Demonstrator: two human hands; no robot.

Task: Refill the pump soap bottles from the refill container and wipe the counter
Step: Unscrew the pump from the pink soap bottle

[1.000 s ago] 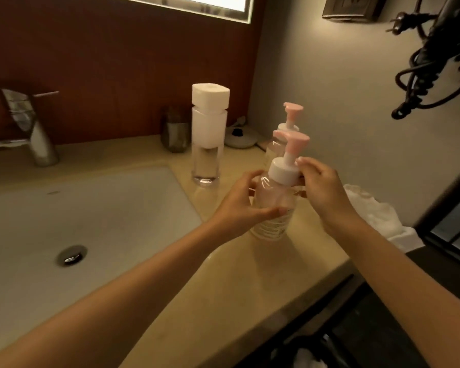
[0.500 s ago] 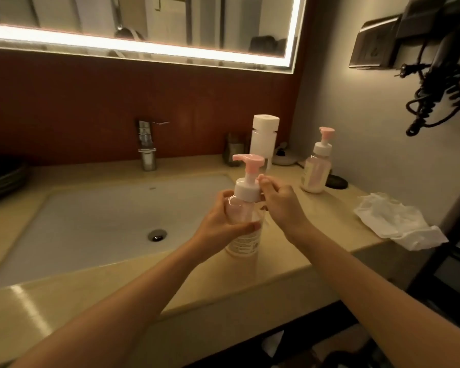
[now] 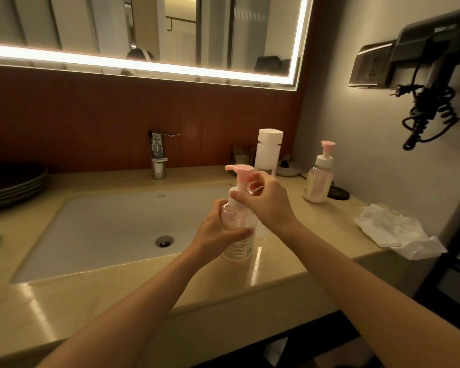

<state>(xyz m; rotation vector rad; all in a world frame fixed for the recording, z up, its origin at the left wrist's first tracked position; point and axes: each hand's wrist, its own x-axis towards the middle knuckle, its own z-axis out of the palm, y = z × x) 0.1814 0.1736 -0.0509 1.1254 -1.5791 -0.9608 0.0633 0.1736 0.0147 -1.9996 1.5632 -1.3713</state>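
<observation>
A clear pump bottle (image 3: 239, 245) with a pink pump head stands upright on the beige counter (image 3: 290, 264), right of the sink. My left hand (image 3: 218, 232) grips its body. My right hand (image 3: 266, 203) pinches its white collar just under the pump head. Behind them rises the tall refill container (image 3: 268, 150) with a white cap. A second pump bottle (image 3: 318, 179), filled with pink soap, sits further right near the wall. A crumpled white cloth (image 3: 398, 231) lies at the counter's right end.
The white sink basin (image 3: 98, 229) with its drain fills the left centre, with a chrome faucet (image 3: 158, 158) behind it. Dark plates (image 3: 14, 184) are stacked at far left. A wall-mounted hair dryer (image 3: 430, 75) with a coiled cord hangs at upper right. A lit mirror spans the wall.
The view has pulled back and up, taking in the mirror and sink. Both hands stay on the near pump bottle; its pink spout has swung from pointing right to pointing left.
</observation>
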